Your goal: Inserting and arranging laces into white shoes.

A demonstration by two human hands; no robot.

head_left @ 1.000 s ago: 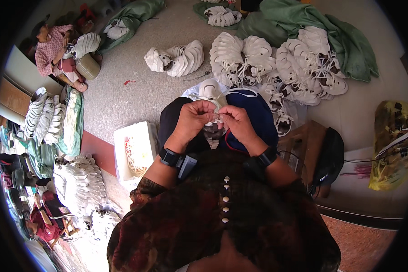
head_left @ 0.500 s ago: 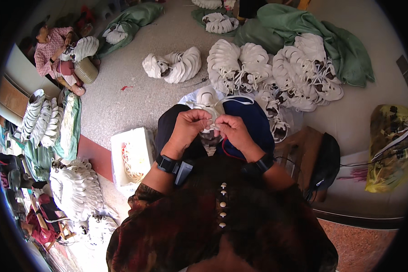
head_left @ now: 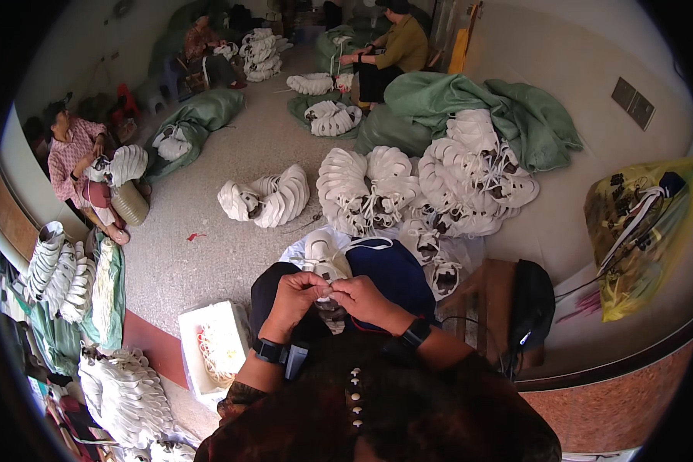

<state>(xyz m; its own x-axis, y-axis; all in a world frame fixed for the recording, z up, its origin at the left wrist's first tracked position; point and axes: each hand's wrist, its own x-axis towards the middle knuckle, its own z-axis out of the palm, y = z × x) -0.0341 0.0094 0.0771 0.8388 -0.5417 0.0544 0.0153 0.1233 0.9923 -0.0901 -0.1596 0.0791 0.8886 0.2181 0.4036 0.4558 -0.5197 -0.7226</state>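
Both hands meet over my lap on one white shoe upper (head_left: pixel 321 260). My left hand (head_left: pixel 296 296) pinches its near edge, and my right hand (head_left: pixel 367 298) grips the same piece from the other side, fingertips touching. The upper rests on a dark blue cloth (head_left: pixel 396 269) spread over my knees. Each wrist carries a black band. What lies between the fingertips is too small to make out.
A white box (head_left: pixel 212 346) of laces stands at my left knee. Piles of white uppers (head_left: pixel 408 185) and green sacks (head_left: pixel 516 115) lie ahead. Stacked uppers (head_left: pixel 119 393) sit left. A yellow bag (head_left: pixel 643 231) is right. Other people sit working at far left and back.
The view has tilted up, so more of the far room shows. My hands stay together on the white upper, with only small finger movements.
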